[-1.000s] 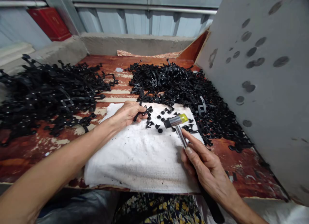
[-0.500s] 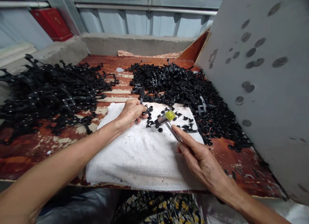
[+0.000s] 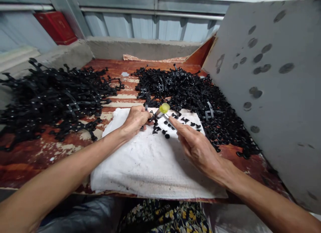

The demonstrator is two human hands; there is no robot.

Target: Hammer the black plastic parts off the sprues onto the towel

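My left hand (image 3: 137, 119) pinches a small black part (image 3: 151, 115) above the back edge of a white cloth (image 3: 140, 162). In my right hand (image 3: 200, 149) is the metal handle of a small hammer (image 3: 164, 109) with a yellow end face. The hammer's head is right beside the black part at my left fingertips; whether they touch I cannot tell. Several loose black pieces (image 3: 185, 120) lie on the cloth to the right of and below the hammer head.
A large heap of black parts (image 3: 55, 96) lies at the left, another heap (image 3: 175, 82) at the back and right. The worn red-brown table (image 3: 62, 149) shows between them. A grey spotted panel (image 3: 271, 92) stands at the right.
The hammer and my right hand have moved left, bringing the hammer's head to the part in my left hand. My left hand has hardly moved.
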